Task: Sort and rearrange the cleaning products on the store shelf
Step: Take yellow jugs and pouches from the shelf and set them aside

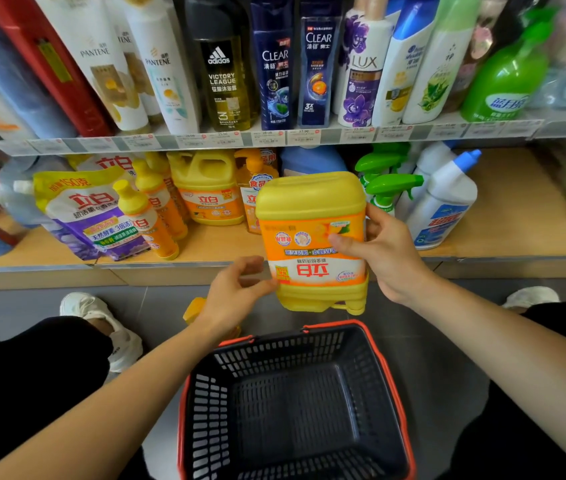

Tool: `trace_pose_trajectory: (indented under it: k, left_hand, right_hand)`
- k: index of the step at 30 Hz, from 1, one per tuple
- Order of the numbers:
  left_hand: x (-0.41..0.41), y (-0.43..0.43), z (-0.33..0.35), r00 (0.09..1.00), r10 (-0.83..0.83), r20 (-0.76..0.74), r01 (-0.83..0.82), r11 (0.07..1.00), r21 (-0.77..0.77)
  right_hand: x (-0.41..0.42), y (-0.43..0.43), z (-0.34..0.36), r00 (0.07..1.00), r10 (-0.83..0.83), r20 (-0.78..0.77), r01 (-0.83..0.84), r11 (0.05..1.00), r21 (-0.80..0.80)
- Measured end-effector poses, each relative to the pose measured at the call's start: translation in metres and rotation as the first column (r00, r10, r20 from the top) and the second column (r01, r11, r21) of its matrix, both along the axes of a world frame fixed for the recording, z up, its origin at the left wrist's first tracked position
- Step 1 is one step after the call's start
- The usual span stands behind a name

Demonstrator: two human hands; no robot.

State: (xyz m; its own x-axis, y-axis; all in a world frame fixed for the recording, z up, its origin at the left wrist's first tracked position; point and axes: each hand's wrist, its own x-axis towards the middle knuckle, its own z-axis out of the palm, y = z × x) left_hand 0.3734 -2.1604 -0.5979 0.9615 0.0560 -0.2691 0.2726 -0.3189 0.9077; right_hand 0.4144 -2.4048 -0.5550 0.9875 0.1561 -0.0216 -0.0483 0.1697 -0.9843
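Above the basket [392, 382], right hand [383, 251] clamped an upside-down yellow jug [312, 237]; left hand [236, 289] only fingertip-touched it, grip loosely spread. Should've flipped it upright before shelving.

bare shelf [516, 216] right, bottles [157, 209] crowd left

1. black shopping basket [295, 403] with red rim sitting on the grey floor [447, 375]
2. white sneakers [101, 323] either side
3. price tags [226, 138] line the upper shelf edge
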Motion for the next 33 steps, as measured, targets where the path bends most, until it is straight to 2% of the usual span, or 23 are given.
trace_pose_trajectory:
  k: [3,5,8,12,15,18,22,25,27,29,31,33]
  left_hand:
    - [-0.005,0.002,-0.013,0.974,-0.13,-0.183,0.097,0.979,-0.182]
    - [-0.008,0.003,-0.018,0.946,-0.219,-0.24,0.135,0.937,-0.323]
    - [-0.008,0.004,-0.023,0.952,-0.238,-0.194,0.144,0.905,-0.4]
    - [-0.005,0.011,-0.019,0.987,-0.083,-0.139,0.006,0.879,-0.478]
    - [0.004,0.026,-0.009,0.998,0.026,-0.055,-0.047,0.899,-0.435]
    - [0.012,0.041,0.0,0.998,0.033,0.054,-0.014,0.946,-0.324]
    - [0.018,0.044,0.003,0.981,0.032,0.19,0.008,0.979,-0.206]
    - [0.023,0.034,0.0,0.964,0.043,0.264,0.001,0.986,-0.167]
    - [0.027,0.026,-0.002,0.956,0.031,0.293,0.005,0.992,-0.123]
    - [0.031,0.021,-0.006,0.958,0.011,0.287,0.011,0.997,-0.075]
    - [0.033,0.017,-0.011,0.969,-0.021,0.246,0.028,0.999,-0.024]
    - [0.038,0.012,-0.018,0.977,-0.046,0.208,0.039,0.999,0.037]
  right_hand:
    - [0.001,0.002,0.003,1.0,-0.019,-0.005,0.019,0.999,0.03]
    - [0.002,0.004,0.003,1.0,-0.022,0.0,0.022,0.999,0.038]
    - [0.007,0.004,0.002,1.0,0.007,0.022,-0.008,1.0,0.017]
    - [0.017,0.002,0.001,0.995,0.037,0.09,-0.03,0.996,-0.079]
    - [0.022,0.001,-0.006,0.999,0.014,0.036,-0.009,0.991,-0.131]
    - [0.029,-0.004,-0.026,0.998,-0.009,-0.066,-0.003,0.983,-0.182]
    - [0.029,-0.003,-0.065,0.952,-0.004,-0.307,-0.05,0.984,-0.168]
    - [0.02,0.0,-0.095,0.927,0.015,-0.374,-0.116,0.962,-0.247]
    - [0.01,0.0,-0.116,0.916,0.074,-0.395,-0.219,0.916,-0.336]
    - [0.0,-0.005,-0.137,0.907,0.145,-0.395,-0.328,0.832,-0.448]
    - [-0.009,-0.012,-0.154,0.91,0.231,-0.344,-0.404,0.684,-0.608]
    - [-0.017,-0.02,-0.167,0.888,0.318,-0.331,-0.453,0.484,-0.749]
